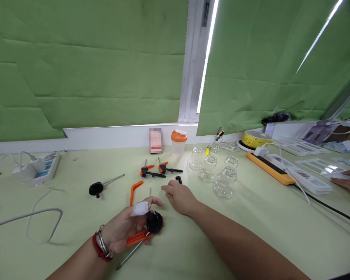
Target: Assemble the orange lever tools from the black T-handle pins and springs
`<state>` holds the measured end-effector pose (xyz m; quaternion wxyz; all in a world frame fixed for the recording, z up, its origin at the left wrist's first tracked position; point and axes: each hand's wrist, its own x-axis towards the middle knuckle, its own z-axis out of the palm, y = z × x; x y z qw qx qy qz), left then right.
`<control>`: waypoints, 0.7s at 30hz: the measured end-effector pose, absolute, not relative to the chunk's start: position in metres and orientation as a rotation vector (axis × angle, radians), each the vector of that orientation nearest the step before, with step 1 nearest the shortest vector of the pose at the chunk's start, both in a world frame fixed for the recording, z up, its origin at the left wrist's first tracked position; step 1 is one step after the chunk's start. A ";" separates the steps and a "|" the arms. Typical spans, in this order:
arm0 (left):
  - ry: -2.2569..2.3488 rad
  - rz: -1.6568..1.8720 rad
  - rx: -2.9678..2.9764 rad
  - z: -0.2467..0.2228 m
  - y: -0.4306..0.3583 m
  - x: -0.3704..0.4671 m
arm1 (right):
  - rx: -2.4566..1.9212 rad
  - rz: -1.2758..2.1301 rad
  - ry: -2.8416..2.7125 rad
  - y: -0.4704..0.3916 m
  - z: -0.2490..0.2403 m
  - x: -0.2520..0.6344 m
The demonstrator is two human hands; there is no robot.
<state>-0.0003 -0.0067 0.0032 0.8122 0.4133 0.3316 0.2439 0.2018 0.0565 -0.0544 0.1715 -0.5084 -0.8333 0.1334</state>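
Note:
My left hand (pixel 134 221) has its fingers wrapped round a part made of a black round head (pixel 154 222), an orange handle (pixel 138 238) and a thin metal rod (pixel 131 254) slanting to the lower left. A white wrap covers one of its fingers. Beyond it lies a loose orange angled lever (pixel 133 190). On the table, my right hand (pixel 181 197) rests palm down, fingers stretched to the left and apparently holding nothing. Just behind its knuckles sits a small black piece (pixel 179 179); whether they touch I cannot tell.
Two orange-and-black assemblies (pixel 151 171) lie farther back, and a black head with rod (pixel 97 189) is at left. Several clear glass jars (pixel 223 188) stand at right, near a power strip (pixel 268 171). An orange-lidded cup (pixel 179 144) is behind. Another person's hand (pixel 348 181) shows far right.

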 end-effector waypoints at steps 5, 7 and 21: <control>0.670 0.501 0.855 -0.001 -0.003 0.002 | -1.461 0.308 -2.417 0.054 -0.054 0.199; 0.672 0.496 0.853 -0.002 -0.001 0.001 | -1.423 0.346 -2.400 0.054 -0.054 0.201; 0.723 0.470 0.868 -0.005 0.000 0.001 | -1.293 0.568 -2.316 0.057 -0.058 0.207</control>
